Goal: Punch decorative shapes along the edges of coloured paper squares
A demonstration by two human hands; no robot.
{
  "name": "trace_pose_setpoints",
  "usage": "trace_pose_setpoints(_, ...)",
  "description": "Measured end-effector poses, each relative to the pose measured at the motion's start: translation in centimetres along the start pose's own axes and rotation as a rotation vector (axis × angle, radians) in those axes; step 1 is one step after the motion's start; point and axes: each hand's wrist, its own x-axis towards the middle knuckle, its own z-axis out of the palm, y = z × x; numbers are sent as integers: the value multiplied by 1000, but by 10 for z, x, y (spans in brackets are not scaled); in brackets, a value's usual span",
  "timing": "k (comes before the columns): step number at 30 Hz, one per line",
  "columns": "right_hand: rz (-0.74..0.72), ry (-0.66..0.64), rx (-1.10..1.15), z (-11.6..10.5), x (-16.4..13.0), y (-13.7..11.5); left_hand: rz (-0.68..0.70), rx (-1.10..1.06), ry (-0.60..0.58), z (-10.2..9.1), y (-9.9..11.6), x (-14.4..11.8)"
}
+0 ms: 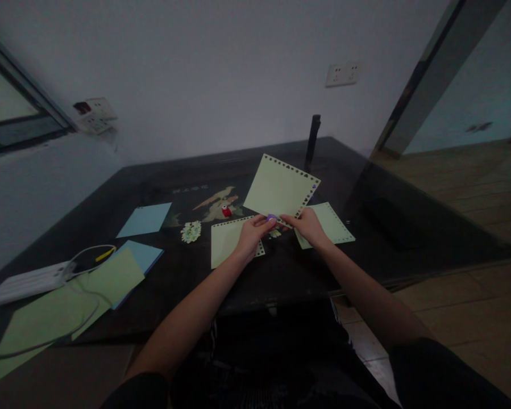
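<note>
Above the middle of the dark glass table, the right hand pinches the lower edge of a pale green punched sheet while the left hand presses a small purple punch closed on that edge. Edge-punching seems in hand; the next hole likely calls for sliding the punch just beside the last one

Purple object mostly hidden between hands; green sheet cut by left edge.
</note>
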Motion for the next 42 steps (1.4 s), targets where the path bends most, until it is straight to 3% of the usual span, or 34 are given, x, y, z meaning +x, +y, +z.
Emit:
trace_pose_setpoints(5,11,47,76,1,1,3,-37,34,48,-4,-1,3)
trace_pose_setpoints(14,37,81,124,-2,2,1,47,347,-71,-10,3,4)
trace_pose_setpoints(32,66,78,156,-1,5,5,378,731,-228,-18,-4,6)
trace_pose_setpoints(42,70,127,173,-4,5,2,366,758,-142,-16,-1,5)
